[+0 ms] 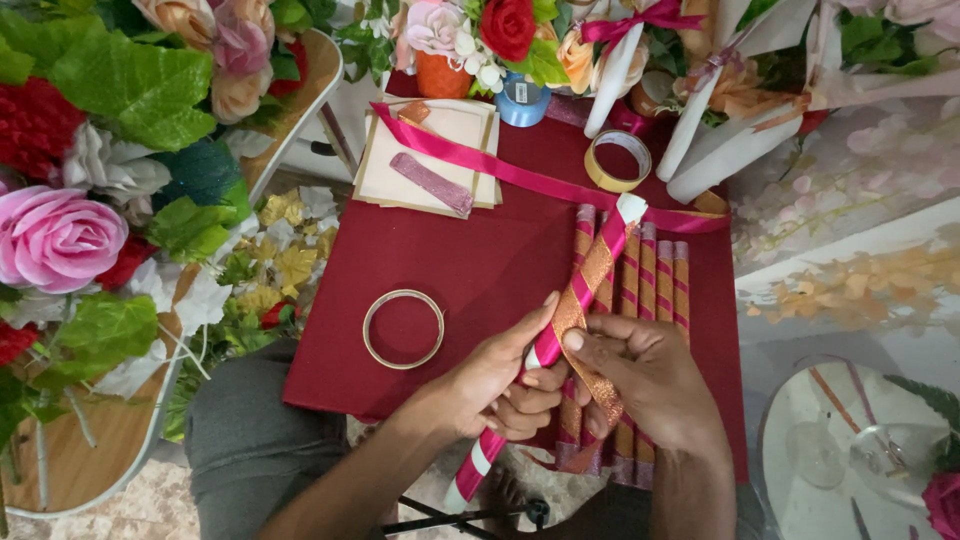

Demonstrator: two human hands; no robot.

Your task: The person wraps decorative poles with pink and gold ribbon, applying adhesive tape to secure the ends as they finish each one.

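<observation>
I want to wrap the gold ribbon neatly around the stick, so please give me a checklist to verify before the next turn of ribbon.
1. Stick held firmly: ok. The left hand grips the white stick with pink spiral ribbon.
2. Ribbon under control: ok. The right hand pinches the gold glitter ribbon against the stick.
3. Ribbon follows the gaps of the pink spiral: cannot tell; the fingers hide the working point.
4. Enough gold ribbon left: cannot tell; the loose end disappears under the right hand.
5. Finished sticks out of the way: not ok; they lie directly beneath the hands.
6. Tape roll near: ok, on the red cloth.
</observation>
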